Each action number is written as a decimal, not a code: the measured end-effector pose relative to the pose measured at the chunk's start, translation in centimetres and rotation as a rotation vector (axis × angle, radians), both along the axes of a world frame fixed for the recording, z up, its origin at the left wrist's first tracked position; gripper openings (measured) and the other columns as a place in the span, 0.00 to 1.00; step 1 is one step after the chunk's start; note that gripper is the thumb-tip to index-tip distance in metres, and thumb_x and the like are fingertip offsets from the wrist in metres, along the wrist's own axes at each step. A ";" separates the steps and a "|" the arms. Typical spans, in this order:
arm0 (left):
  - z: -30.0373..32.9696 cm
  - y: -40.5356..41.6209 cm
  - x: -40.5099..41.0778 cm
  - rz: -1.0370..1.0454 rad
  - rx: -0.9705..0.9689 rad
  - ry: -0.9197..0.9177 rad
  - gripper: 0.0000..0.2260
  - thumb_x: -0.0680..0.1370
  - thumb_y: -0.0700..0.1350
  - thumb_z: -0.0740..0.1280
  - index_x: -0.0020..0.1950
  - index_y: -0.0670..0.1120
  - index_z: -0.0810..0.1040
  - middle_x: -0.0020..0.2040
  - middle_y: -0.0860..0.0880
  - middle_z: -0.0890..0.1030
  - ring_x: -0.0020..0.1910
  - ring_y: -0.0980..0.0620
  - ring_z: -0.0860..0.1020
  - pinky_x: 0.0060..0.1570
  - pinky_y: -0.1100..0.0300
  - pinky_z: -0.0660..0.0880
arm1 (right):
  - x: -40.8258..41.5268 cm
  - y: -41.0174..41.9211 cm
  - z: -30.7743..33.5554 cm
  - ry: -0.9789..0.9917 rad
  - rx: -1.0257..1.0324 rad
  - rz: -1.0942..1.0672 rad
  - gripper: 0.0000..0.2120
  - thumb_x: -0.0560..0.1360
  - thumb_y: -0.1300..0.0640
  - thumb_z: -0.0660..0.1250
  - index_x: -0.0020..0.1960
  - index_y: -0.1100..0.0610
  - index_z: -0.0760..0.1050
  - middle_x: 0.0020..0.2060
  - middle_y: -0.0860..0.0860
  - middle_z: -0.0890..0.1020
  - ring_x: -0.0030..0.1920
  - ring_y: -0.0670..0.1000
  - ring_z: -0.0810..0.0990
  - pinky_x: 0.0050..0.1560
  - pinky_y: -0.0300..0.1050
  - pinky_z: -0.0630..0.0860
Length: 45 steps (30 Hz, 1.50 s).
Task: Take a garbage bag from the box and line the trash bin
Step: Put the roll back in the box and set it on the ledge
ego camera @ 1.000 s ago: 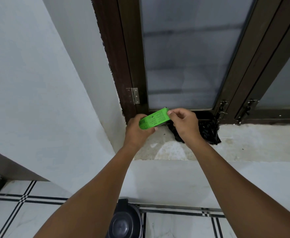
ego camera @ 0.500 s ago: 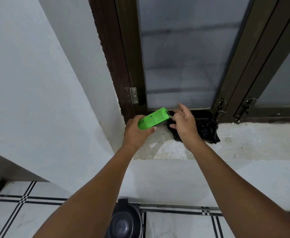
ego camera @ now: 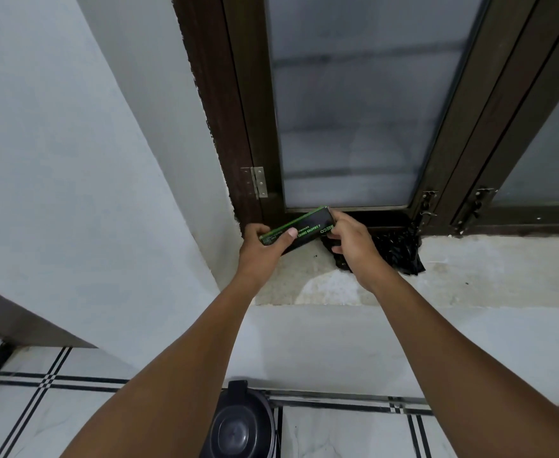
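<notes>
A long garbage bag box (ego camera: 308, 228), black on the face turned to me with a green edge, is held over the window sill. My left hand (ego camera: 263, 251) grips its left end, thumb on the front face. My right hand (ego camera: 351, 246) holds the right end with its fingers curled around it. Behind my right hand a crumpled black garbage bag (ego camera: 397, 251) lies on the sill against the window frame. The black trash bin (ego camera: 238, 424) with its lid on stands on the floor below, between my forearms.
The concrete window sill (ego camera: 486, 272) runs to the right. A dark wooden window frame (ego camera: 238, 127) with frosted panes rises behind it, with latches (ego camera: 425, 206) at its base. White walls stand left and below. The floor is white tile with black lines (ego camera: 40, 391).
The box has been turned in my hands: its green face showed before, its black face shows now. My right hand has closed back onto the box's right end.
</notes>
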<state>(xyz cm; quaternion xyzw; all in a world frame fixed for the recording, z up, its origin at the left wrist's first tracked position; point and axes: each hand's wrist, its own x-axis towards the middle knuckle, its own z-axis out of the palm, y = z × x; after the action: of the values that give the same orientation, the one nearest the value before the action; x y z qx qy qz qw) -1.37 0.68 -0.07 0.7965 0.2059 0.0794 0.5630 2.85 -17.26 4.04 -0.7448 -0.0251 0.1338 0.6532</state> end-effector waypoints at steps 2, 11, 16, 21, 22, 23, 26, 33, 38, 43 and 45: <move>0.2 0.1 0.1 0.055 -0.029 0.032 0.27 0.73 0.67 0.72 0.61 0.51 0.70 0.57 0.50 0.77 0.54 0.52 0.77 0.48 0.58 0.73 | 0.1 -0.2 -0.6 -0.017 0.004 -0.001 0.20 0.81 0.64 0.53 0.53 0.44 0.79 0.45 0.42 0.80 0.45 0.40 0.77 0.34 0.27 0.73; -0.9 0.4 0.8 0.203 -0.067 0.111 0.32 0.73 0.68 0.71 0.68 0.49 0.74 0.60 0.50 0.80 0.59 0.45 0.79 0.61 0.46 0.79 | 0.3 0.9 -3.5 -0.113 -0.180 0.055 0.11 0.83 0.55 0.62 0.48 0.44 0.82 0.46 0.55 0.84 0.45 0.55 0.81 0.50 0.51 0.77; -1.7 0.6 1.7 0.239 -0.066 0.132 0.19 0.79 0.58 0.67 0.62 0.46 0.77 0.56 0.46 0.82 0.54 0.42 0.82 0.56 0.45 0.82 | 0.7 1.6 -4.9 -0.081 -0.193 -0.091 0.06 0.80 0.55 0.69 0.54 0.55 0.83 0.44 0.48 0.84 0.44 0.48 0.81 0.50 0.47 0.78; -2.5 0.8 2.2 0.193 0.034 0.137 0.13 0.85 0.47 0.59 0.55 0.41 0.80 0.51 0.44 0.80 0.52 0.39 0.81 0.56 0.44 0.81 | 1.0 2.0 -6.3 -0.071 -0.271 -0.154 0.07 0.79 0.56 0.69 0.54 0.58 0.83 0.40 0.46 0.83 0.46 0.50 0.82 0.51 0.46 0.78; -2.7 0.8 2.3 0.184 0.049 0.145 0.13 0.85 0.47 0.59 0.55 0.41 0.80 0.51 0.44 0.80 0.52 0.39 0.81 0.56 0.44 0.81 | 1.2 2.0 -6.7 -0.070 -0.278 -0.162 0.07 0.79 0.56 0.69 0.53 0.58 0.84 0.40 0.46 0.83 0.46 0.50 0.82 0.51 0.45 0.78; -2.9 0.9 2.5 0.177 0.066 0.152 0.13 0.85 0.47 0.59 0.54 0.41 0.80 0.51 0.44 0.80 0.51 0.39 0.81 0.55 0.44 0.81 | 1.4 2.2 -7.0 -0.068 -0.280 -0.169 0.07 0.79 0.57 0.69 0.53 0.58 0.84 0.41 0.47 0.84 0.47 0.50 0.83 0.51 0.44 0.78; -3.3 0.8 2.5 0.159 0.086 0.162 0.11 0.85 0.46 0.60 0.54 0.43 0.80 0.51 0.45 0.81 0.51 0.39 0.81 0.55 0.44 0.81 | 1.5 2.4 -7.9 -0.084 -0.289 -0.182 0.07 0.80 0.58 0.68 0.53 0.58 0.84 0.41 0.47 0.84 0.48 0.50 0.84 0.48 0.42 0.78; -3.6 0.6 1.9 0.176 0.260 0.188 0.15 0.83 0.50 0.63 0.67 0.45 0.76 0.61 0.44 0.78 0.52 0.42 0.81 0.50 0.53 0.78 | 1.2 2.3 -8.2 -0.140 -0.299 -0.188 0.08 0.80 0.61 0.67 0.54 0.61 0.83 0.47 0.56 0.87 0.50 0.57 0.84 0.53 0.48 0.80; -2.5 -1.8 1.5 0.157 0.523 -0.013 0.18 0.82 0.51 0.65 0.72 0.49 0.72 0.68 0.46 0.73 0.56 0.46 0.80 0.52 0.54 0.78 | 1.3 -0.3 -7.1 -0.391 -0.498 -0.428 0.10 0.78 0.58 0.67 0.59 0.56 0.80 0.48 0.52 0.82 0.54 0.53 0.78 0.49 0.45 0.76; -1.3 -7.3 3.6 -0.074 0.580 -0.152 0.14 0.81 0.49 0.67 0.65 0.50 0.78 0.60 0.47 0.77 0.54 0.46 0.80 0.51 0.52 0.79 | 2.1 -5.1 -7.0 -0.355 -0.889 -0.605 0.22 0.77 0.50 0.68 0.69 0.55 0.72 0.62 0.58 0.75 0.62 0.61 0.72 0.59 0.56 0.71; -1.4 -9.3 4.3 -0.173 0.628 -0.132 0.13 0.80 0.50 0.67 0.65 0.51 0.78 0.59 0.48 0.78 0.55 0.46 0.79 0.51 0.50 0.79 | 2.3 -6.3 -7.4 -0.229 -1.042 -0.545 0.30 0.76 0.44 0.69 0.73 0.56 0.67 0.64 0.59 0.73 0.63 0.62 0.70 0.59 0.57 0.69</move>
<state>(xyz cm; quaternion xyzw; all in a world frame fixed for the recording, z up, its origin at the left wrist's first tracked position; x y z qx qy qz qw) 2.89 -8.62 -1.47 0.9388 0.0662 0.1423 0.3066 5.18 -23.60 -3.37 -0.9564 0.1655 -0.1247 0.2058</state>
